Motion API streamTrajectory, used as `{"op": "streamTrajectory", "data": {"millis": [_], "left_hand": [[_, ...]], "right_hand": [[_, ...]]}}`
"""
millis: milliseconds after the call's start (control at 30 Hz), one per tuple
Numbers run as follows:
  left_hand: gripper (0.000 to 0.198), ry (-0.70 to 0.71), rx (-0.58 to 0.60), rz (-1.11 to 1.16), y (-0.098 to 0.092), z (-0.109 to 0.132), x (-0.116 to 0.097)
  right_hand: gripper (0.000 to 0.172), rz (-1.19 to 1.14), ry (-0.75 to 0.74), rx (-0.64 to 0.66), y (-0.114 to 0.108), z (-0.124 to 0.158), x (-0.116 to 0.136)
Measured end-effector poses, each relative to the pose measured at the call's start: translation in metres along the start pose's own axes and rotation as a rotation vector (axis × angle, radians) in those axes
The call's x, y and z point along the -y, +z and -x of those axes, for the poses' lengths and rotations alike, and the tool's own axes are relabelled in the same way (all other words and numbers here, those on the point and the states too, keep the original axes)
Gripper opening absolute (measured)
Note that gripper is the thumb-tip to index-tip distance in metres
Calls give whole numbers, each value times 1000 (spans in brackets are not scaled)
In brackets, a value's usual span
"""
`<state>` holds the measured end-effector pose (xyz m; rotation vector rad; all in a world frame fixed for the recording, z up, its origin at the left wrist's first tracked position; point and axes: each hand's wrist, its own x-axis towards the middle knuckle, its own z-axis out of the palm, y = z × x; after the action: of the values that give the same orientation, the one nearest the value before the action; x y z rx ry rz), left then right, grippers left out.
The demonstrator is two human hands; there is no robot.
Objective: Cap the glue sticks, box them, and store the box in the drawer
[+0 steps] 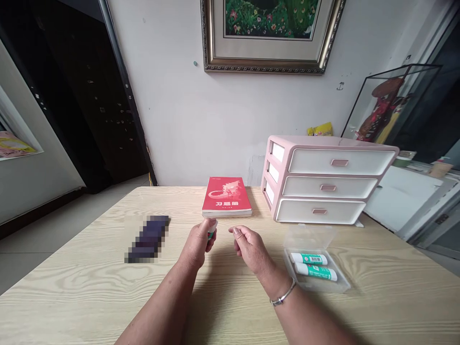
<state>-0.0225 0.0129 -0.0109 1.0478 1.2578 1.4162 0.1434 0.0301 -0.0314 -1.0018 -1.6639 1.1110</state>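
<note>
My left hand [197,243] is wrapped round a glue stick [211,233]; only a bit of its white end and green label shows past the thumb. To its right, my right hand [251,247] is held with thumb and index finger pressed together. Whatever may be in that pinch is hidden or too small to make out. Beside the right wrist lies a clear plastic box [343,286] with its lid up. Two white-and-green glue sticks [316,271] lie in it.
A red book [227,197] lies on the wooden table [89,297] beyond my hands. Behind the box stands a pink-and-white drawer unit [328,187], with a yellow packet [321,129] at its top. A dark, pixelated object [149,239] is on the left.
</note>
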Motion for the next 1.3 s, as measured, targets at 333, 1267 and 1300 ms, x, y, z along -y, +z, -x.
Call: {"op": "streamTrajectory", "data": {"millis": [333, 1267, 1300], "left_hand": [[38, -3, 22, 233, 14, 7, 4], [50, 178, 500, -434, 12, 15, 8], [50, 180, 498, -449, 11, 15, 8]], "right_hand": [[33, 49, -251, -45, 10, 15, 13], [21, 1153, -213, 61, -167, 123, 35], [23, 1161, -217, 63, -169, 124, 31]]}}
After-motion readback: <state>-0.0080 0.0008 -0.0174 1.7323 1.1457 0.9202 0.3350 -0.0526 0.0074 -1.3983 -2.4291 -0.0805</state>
